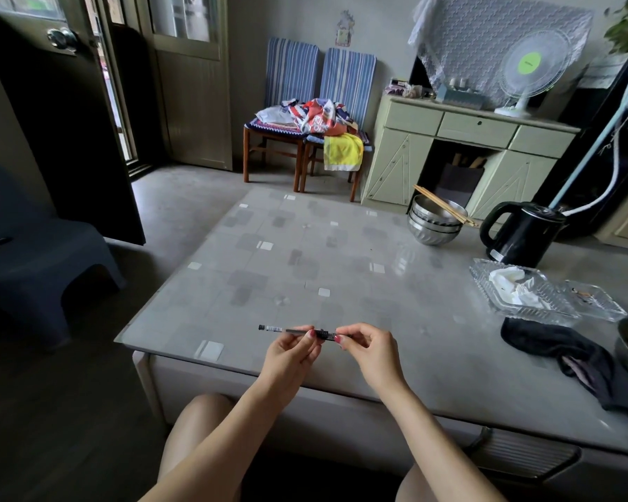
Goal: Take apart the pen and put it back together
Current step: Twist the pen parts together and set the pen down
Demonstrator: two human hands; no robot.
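Now pen (298,330) level, pinched between both hands' fingers (310,335).

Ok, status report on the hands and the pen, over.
Left hand and right hand both pinching pen, held level above table edge. Pen looks assembled. Nothing in the way.

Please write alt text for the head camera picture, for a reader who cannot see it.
Two bare hands hold a pen level above the near edge of a grey table: the left hand grips its middle, the right hand its right end. On the table's right side are stacked metal bowls, a black kettle, glass trays and a dark cloth.
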